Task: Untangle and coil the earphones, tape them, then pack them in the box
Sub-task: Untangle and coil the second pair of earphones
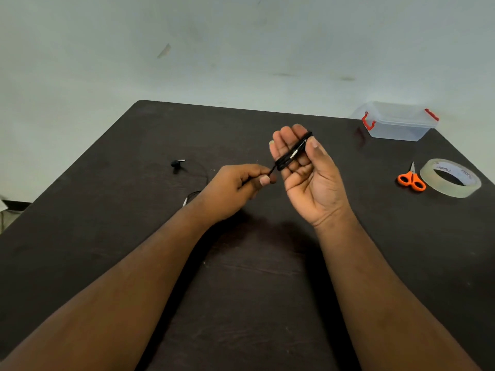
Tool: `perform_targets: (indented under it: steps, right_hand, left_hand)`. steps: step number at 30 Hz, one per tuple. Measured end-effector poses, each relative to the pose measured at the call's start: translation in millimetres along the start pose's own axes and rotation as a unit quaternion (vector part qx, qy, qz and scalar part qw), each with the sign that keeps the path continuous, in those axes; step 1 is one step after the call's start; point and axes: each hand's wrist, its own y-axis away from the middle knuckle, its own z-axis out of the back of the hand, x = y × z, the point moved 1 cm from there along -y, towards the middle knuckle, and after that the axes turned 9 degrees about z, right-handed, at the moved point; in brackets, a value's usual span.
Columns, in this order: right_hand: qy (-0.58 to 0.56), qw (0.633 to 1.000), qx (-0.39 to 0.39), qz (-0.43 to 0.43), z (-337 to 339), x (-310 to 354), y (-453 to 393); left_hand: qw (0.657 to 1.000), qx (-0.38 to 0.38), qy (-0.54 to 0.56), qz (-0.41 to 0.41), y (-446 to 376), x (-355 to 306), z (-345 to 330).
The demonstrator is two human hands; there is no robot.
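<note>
Pale wall is filling the background behind your dark desk (107,236), which is spreading across most of the view. Your two bare forearms are reaching in from the near edge.

Your right hand (305,170) is standing palm toward you above the middle of the desk, and the black earphones (292,153) are lying wound in several turns across its fingers (288,137), with the thumb pressing on the coil from the right. A small silver part is showing among the turns.

Your left hand (235,188) is sitting just beside it, its fingers (263,180) curling narrow and pinching the loose cord where it is leaving the coil. More cord is trailing behind that hand onto the desk, ending in an earbud (176,163) lying well apart to the left.

At the far right corner the clear box (396,127) with red clasps is standing open. Nearer, along the right edge, the tape (450,178) is lying flat, with orange scissors (411,179) just beside it on its left, blades pointing away from you.
</note>
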Motion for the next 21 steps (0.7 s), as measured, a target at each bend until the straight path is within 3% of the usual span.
perform_targets:
  steps: [2,3,6,9,12,14,16,18,21]
  right_hand:
    - [0.112,0.992,-0.027,0.041,6.4,0.0,-2.4]
    - [0.227,0.971,-0.025,0.065,8.7,-0.3,-2.5]
    - [0.582,0.804,0.068,0.099,10.7,-5.9,0.9]
    - [0.704,0.692,0.150,0.055,10.4,-12.8,2.5]
    - [0.740,0.654,0.153,0.015,11.7,-9.7,0.3]
    - [0.741,0.655,0.147,-0.019,11.5,-8.0,0.9]
    - [0.719,0.678,0.144,-0.061,7.9,-8.5,1.8]
    - [0.654,0.737,0.131,-0.107,3.0,-9.2,3.2]
    - [0.473,0.859,0.082,-0.180,-1.9,-7.4,6.2]
  left_hand:
    - [0.998,0.002,-0.064,0.011,0.0,2.2,0.9]
    - [0.995,0.001,-0.100,0.013,-0.1,3.1,2.3]
    - [0.971,-0.038,-0.235,-0.009,-0.7,2.4,7.0]
    - [0.950,-0.073,-0.302,-0.027,-2.4,-0.2,14.3]
    - [0.943,-0.085,-0.321,-0.014,-5.4,2.5,27.1]
    - [0.946,-0.087,-0.310,-0.028,-5.6,3.9,32.0]
    - [0.949,-0.089,-0.298,-0.060,-4.2,2.7,33.9]
    - [0.950,-0.100,-0.280,-0.090,-3.5,1.9,37.1]
    - [0.970,-0.107,-0.187,-0.113,-2.5,-0.4,38.4]
